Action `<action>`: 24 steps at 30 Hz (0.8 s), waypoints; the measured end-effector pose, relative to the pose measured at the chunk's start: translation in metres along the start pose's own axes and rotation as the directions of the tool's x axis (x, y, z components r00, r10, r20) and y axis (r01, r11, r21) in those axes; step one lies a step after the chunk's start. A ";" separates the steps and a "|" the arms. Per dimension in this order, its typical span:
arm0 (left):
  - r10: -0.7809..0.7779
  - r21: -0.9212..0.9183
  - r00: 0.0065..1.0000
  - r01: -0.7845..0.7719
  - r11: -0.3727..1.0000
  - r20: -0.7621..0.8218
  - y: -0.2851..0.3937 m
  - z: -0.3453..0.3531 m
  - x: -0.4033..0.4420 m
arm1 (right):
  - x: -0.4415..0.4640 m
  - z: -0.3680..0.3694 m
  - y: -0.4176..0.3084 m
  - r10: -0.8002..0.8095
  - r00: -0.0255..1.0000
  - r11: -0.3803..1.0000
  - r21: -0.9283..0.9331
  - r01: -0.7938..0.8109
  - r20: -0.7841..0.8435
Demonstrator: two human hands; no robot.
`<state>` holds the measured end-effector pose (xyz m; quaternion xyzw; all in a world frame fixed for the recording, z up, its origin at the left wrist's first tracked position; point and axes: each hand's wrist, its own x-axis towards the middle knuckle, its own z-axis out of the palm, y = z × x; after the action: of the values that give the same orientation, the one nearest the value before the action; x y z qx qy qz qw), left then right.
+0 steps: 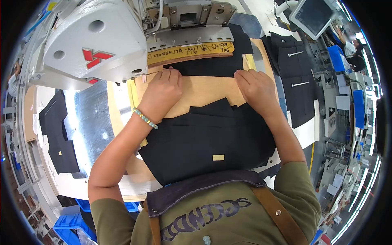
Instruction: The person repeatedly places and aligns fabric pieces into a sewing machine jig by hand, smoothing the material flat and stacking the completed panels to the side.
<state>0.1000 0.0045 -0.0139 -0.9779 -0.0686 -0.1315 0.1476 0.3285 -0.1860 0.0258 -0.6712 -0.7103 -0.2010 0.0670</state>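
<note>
A black fabric piece (pixel 204 70) lies partly under a yellow strip with handwriting (pixel 190 53) at the sewing machine's clamp. My left hand (pixel 165 87), wearing a beaded bracelet, is closed with its fingertips at the left end of that piece's near edge. At the right end of the same edge, my right hand (pixel 256 90) is closed in a pinch, its fingertips partly hidden. Between my forearms a larger black fabric panel (pixel 212 134) with a small yellow label (pixel 218 157) spreads over the tan template board (pixel 204 92) and down to my body.
The white machine head (pixel 98 41) rises close on the left. Black cut pieces lie on the left (pixel 60 134) of the table, and black pieces with pocket openings (pixel 296 81) on the right. A screen (pixel 313 16) stands at the back right. Blue bins (pixel 73 228) sit below.
</note>
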 end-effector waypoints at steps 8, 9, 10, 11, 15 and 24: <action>-0.044 -0.033 0.980 0.038 0.999 -0.193 -0.012 -0.001 -0.015 | 0.010 0.007 -0.011 0.021 0.997 1.000 0.021 -0.020 -0.080; -0.051 -0.029 0.980 0.047 0.998 -0.191 -0.013 -0.004 -0.017 | 0.010 0.009 -0.011 0.015 0.996 1.000 0.016 -0.013 -0.089; -0.057 -0.032 0.979 0.052 0.998 -0.196 -0.014 -0.006 -0.019 | 0.011 0.011 -0.011 0.008 0.995 1.000 0.011 -0.007 -0.098; -0.062 -0.034 0.978 0.056 0.998 -0.201 -0.015 -0.008 -0.020 | 0.011 0.013 -0.012 -0.005 0.996 1.000 0.009 0.006 -0.094; -0.056 -0.029 0.979 0.052 0.998 -0.194 -0.016 -0.016 -0.032 | 0.020 0.022 -0.009 -0.048 0.990 0.998 0.037 0.053 -0.134; -0.145 -0.140 0.973 0.121 0.983 -0.178 -0.005 -0.013 -0.042 | 0.023 0.027 -0.014 0.035 0.986 0.987 0.161 -0.008 -0.164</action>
<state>0.0559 0.0016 -0.0120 -0.9617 -0.1115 -0.2369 0.0812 0.3178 -0.1548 0.0073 -0.6523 -0.7087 -0.1982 0.1817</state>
